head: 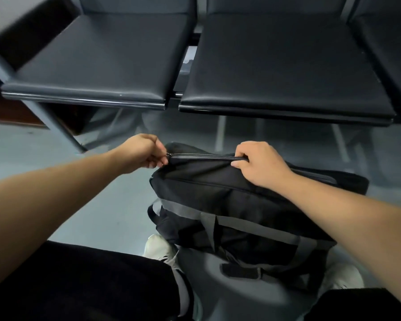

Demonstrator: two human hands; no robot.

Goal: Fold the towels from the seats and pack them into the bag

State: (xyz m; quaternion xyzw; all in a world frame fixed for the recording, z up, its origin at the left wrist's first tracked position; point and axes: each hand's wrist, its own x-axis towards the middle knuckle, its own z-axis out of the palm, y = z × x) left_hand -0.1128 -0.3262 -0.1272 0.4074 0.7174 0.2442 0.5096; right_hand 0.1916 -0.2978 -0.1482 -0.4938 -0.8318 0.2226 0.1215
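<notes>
Your left hand (141, 150) is at the far left end of the black bag (229, 205). Its fingers (159, 162) are curled and pressed together, and they pinch the small metal zipper pull (168, 155). Your right hand (257, 162) is on the top of the bag, further to the right. Its fingers (240, 163) are curled down over the ridge of fabric and grip it right at the zipper (202, 156). Between your two hands the zipper line runs straight and looks closed, so what is inside the bag cannot be seen.

The bag stands on the grey floor (102, 200), close in front of you and a little to the right, between your two white shoes: the left shoe (159, 247) touches its near left corner, and the right shoe (343, 276) is near its right end. Grey straps (252, 224) go across the near side of the bag, and a padded handle piece hangs low on this side.

Beyond the bag is a row of dark seats. The left seat (97, 56) and the right seat (283, 66) stand side by side with a narrow gap between them.
</notes>
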